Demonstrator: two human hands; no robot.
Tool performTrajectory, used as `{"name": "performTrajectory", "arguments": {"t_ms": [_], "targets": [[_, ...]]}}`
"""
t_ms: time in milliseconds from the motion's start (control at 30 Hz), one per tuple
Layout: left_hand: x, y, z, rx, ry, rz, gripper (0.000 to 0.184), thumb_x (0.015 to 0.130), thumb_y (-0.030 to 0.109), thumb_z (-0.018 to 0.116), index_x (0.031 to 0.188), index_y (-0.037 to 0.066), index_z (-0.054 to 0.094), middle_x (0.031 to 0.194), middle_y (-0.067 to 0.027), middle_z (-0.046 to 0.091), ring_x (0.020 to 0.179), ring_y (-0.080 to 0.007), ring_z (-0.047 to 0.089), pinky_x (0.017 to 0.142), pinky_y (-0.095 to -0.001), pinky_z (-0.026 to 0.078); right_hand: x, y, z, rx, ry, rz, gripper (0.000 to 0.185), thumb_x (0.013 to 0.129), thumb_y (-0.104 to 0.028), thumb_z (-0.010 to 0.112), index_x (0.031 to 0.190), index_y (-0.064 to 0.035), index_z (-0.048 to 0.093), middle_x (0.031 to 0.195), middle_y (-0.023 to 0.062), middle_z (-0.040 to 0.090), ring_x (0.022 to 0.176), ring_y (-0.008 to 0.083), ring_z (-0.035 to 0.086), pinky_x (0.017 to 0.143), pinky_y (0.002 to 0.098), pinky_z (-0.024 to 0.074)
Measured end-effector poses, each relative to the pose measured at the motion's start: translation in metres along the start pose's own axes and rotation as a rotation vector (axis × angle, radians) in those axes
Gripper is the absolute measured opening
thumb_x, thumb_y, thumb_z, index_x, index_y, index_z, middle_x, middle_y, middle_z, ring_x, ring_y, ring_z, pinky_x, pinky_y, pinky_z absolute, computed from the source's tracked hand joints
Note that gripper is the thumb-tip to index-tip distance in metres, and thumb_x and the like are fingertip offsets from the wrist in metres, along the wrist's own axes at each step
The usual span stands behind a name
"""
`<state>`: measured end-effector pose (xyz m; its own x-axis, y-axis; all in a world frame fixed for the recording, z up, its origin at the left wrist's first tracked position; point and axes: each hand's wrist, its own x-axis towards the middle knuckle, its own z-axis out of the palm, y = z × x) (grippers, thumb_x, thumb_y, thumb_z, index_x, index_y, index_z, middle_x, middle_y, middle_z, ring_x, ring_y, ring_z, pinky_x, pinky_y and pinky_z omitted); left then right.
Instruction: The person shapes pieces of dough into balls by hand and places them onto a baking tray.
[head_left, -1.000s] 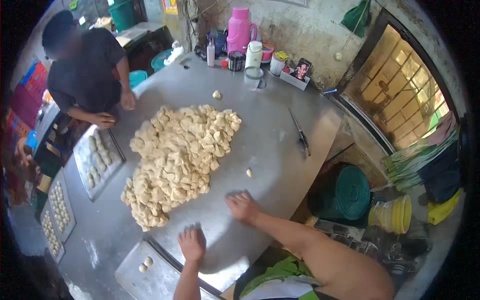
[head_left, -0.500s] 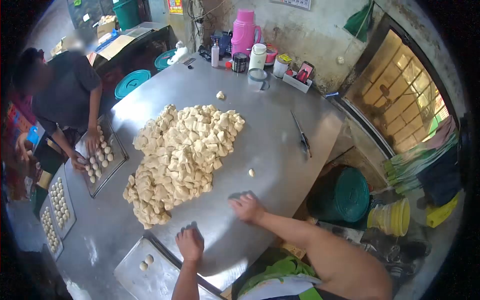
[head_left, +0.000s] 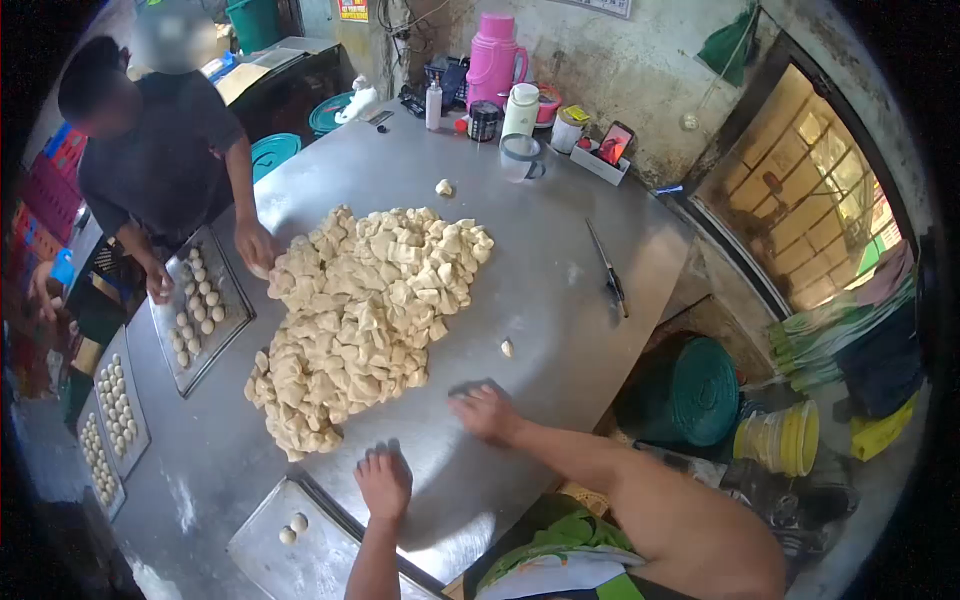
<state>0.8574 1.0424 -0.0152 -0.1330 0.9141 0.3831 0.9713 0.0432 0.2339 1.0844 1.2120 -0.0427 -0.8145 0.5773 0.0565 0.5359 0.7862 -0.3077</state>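
Observation:
My left hand (head_left: 383,483) is cupped palm down on the metal table, fingers curled, beside a tray (head_left: 262,535) holding two dough balls (head_left: 294,529). Farther right, my right hand (head_left: 484,413) also rests palm down with bent fingers. Whatever lies beneath either palm is hidden. Just beyond my hands spreads a big heap of cut dough pieces (head_left: 370,310). One loose piece of dough (head_left: 507,348) sits to the right of the heap, and another dough piece (head_left: 444,188) lies behind it.
Across the table a co-worker (head_left: 165,150) stands at a tray (head_left: 237,312) of dough balls. Two more filled trays (head_left: 143,432) lie at left. A knife (head_left: 608,270) rests at right. A pink flask (head_left: 494,60), jars and a phone (head_left: 615,143) line the back edge.
The co-worker's one hand has moved from the tray to the heap's left edge; the other has drawn back to the tray's side. My hands have shifted only slightly.

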Motion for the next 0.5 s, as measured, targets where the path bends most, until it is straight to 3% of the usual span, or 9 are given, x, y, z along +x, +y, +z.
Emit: {"name": "performTrajectory", "arguments": {"t_ms": [100,167,200,267,333,433,500], "targets": [[0.029,0.006,0.027,-0.037,-0.065,-0.216,0.016,0.088,0.013,0.061,0.103,0.006,0.06,0.101,-0.0148,0.062,0.093,-0.0392,0.056,0.083,-0.051,0.044,0.03,-0.039,0.005,0.032,0.009,0.153,0.04,0.098,-0.022,0.052,0.136,-0.0087,0.056,0.109,0.0167,0.069,0.102,0.0366,0.063,0.09,0.0524,0.0477],[0.018,0.022,0.017,-0.066,-0.097,-0.201,0.016,0.088,0.013,0.061,0.103,0.006,0.06,0.101,-0.0148,0.062,0.092,-0.0389,0.056,0.083,-0.0509,0.043,0.047,-0.049,-0.001,0.105,-0.032,0.361,0.041,0.093,-0.017,0.055,0.132,-0.0064,0.058,0.101,0.0155,0.069,0.096,0.0332,0.065,0.082,0.0485,0.0512],[0.01,0.032,0.013,-0.102,-0.127,-0.19,0.016,0.088,0.012,0.061,0.102,0.006,0.06,0.101,-0.0147,0.062,0.092,-0.0387,0.056,0.082,-0.0508,0.043,0.035,-0.046,0.002,0.099,-0.018,0.356,0.041,0.093,-0.017,0.055,0.132,-0.0064,0.058,0.101,0.0155,0.069,0.096,0.0332,0.065,0.082,0.0485,0.0512],[-0.016,0.033,0.0,-0.137,-0.159,-0.183,0.015,0.088,0.012,0.061,0.102,0.006,0.06,0.101,-0.0147,0.062,0.091,-0.0385,0.056,0.082,-0.0507,0.043,-0.014,-0.042,0.008,0.269,0.299,-0.123,0.033,0.093,-0.017,0.056,0.124,-0.0059,0.059,0.104,0.0165,0.069,0.097,0.0352,0.064,0.084,0.0487,0.0511],[-0.043,0.018,-0.011,-0.156,-0.142,-0.074,0.012,0.088,0.013,0.061,0.097,0.006,0.058,0.098,-0.0156,0.062,0.09,-0.0386,0.056,0.079,-0.0516,0.042,-0.018,-0.017,0.011,0.185,0.3,-0.141,0.032,0.094,-0.019,0.056,0.124,-0.0069,0.06,0.103,0.0162,0.068,0.095,0.0353,0.064,0.085,0.0498,0.0502],[-0.005,0.001,-0.001,-0.113,-0.15,-0.133,0.013,0.088,0.012,0.061,0.099,0.005,0.059,0.099,-0.0165,0.061,0.093,-0.0391,0.056,0.081,-0.0519,0.042,0.0,0.004,0.017,0.019,0.282,-0.175,0.03,0.098,-0.022,0.057,0.124,-0.0089,0.063,0.1,0.0158,0.067,0.09,0.0353,0.064,0.088,0.0522,0.0484],[0.005,0.008,0.011,-0.091,-0.145,-0.175,0.014,0.089,0.012,0.06,0.1,0.005,0.059,0.099,-0.017,0.061,0.094,-0.0393,0.057,0.083,-0.0521,0.042,0.047,-0.015,0.002,0.122,0.18,-0.006,0.037,0.093,-0.018,0.057,0.127,-0.0051,0.059,0.103,0.0158,0.068,0.096,0.0389,0.065,0.083,0.0508,0.0518]]}}
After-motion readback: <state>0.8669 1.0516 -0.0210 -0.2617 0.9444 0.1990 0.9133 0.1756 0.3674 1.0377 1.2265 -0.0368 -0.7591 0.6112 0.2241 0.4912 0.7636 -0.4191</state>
